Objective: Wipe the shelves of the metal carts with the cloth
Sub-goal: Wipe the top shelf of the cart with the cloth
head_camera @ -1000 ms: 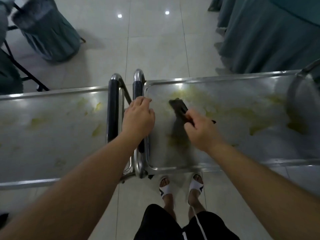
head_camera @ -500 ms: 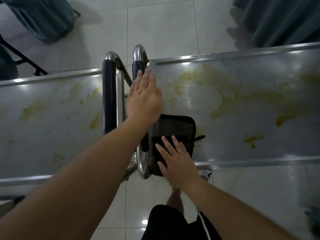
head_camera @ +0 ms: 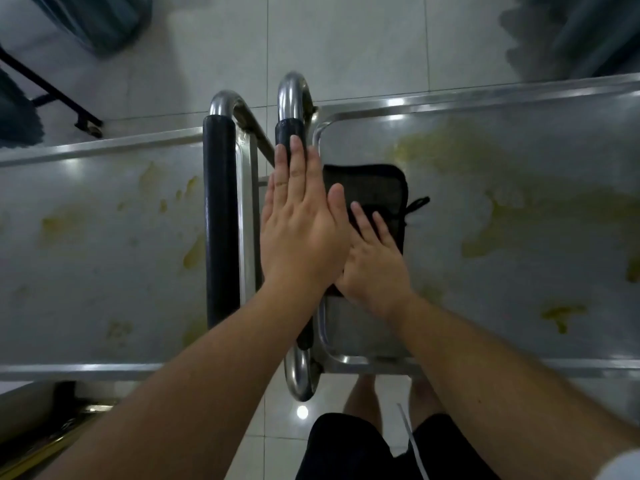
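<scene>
Left hand (head_camera: 299,226) flat, fingers straight and together, laid along black-padded steel handle (head_camera: 290,133) of right-hand cart. Right hand (head_camera: 374,268) spread open, palm down, pressing dark square cloth with small loop (head_camera: 372,188) onto steel top shelf of right-hand cart (head_camera: 519,237), close to its left rim. Yellowish smears (head_camera: 502,216) across that shelf beyond cloth. Steel shelf of left-hand cart (head_camera: 104,244) likewise stained, with own black-padded handle (head_camera: 221,220) just beside. Pale tiled floor (head_camera: 346,36) beyond; grey-green draped furniture (head_camera: 571,32) at far right.
</scene>
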A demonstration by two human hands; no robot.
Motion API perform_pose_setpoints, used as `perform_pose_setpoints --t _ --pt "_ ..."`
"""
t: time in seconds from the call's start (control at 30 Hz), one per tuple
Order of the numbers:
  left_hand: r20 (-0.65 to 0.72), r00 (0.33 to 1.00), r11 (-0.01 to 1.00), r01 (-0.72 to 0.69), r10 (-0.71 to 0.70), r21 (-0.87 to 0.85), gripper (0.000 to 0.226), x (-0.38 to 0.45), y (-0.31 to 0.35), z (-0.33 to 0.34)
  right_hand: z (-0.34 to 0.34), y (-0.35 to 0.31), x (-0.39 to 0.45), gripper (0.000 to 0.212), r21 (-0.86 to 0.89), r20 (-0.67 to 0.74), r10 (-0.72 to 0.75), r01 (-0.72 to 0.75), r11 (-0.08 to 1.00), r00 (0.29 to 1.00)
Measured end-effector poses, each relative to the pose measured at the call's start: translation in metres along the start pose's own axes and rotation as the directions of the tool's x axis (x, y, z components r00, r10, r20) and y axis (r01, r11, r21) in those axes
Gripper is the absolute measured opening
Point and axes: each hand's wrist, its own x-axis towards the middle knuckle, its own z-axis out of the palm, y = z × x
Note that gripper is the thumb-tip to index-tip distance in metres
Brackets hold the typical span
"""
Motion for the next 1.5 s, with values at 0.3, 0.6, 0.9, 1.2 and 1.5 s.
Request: perform_pose_setpoints --t 0.3,0.6,0.9,1.2,1.5 --pt "0.002 1.000 0.997 -0.011 0.011 0.072 0.067 0.002 0.001 0.005 -0.049 0.072 0.138 0.069 -0.084 -0.009 -0.005 0.004 0.996 1.000" --pt "-0.004 1.000 0.990 -0.020 0.021 0.142 0.067 0.003 0.003 0.004 -0.044 0.062 0.087 0.068 -0.078 0.006 0.012 -0.011 0.997 1.000" --pt "0.014 1.000 0.988 -0.024 0.023 0.155 0.069 0.004 0.004 0.004 0.006 0.051 -0.144 0.066 -0.021 0.019 -0.020 0.020 1.000 1.000" --pt "0.024 0.999 0.975 -0.042 0.038 0.217 0.071 0.002 0.002 0.004 -0.012 0.094 -0.112 0.068 -0.077 0.040 -0.067 0.070 0.995 0.997" --pt "0.003 1.000 0.969 -0.027 0.027 0.246 0.074 0.000 0.000 0.007 -0.077 0.165 0.070 0.071 -0.095 0.035 0.109 -0.105 0.990 0.993"
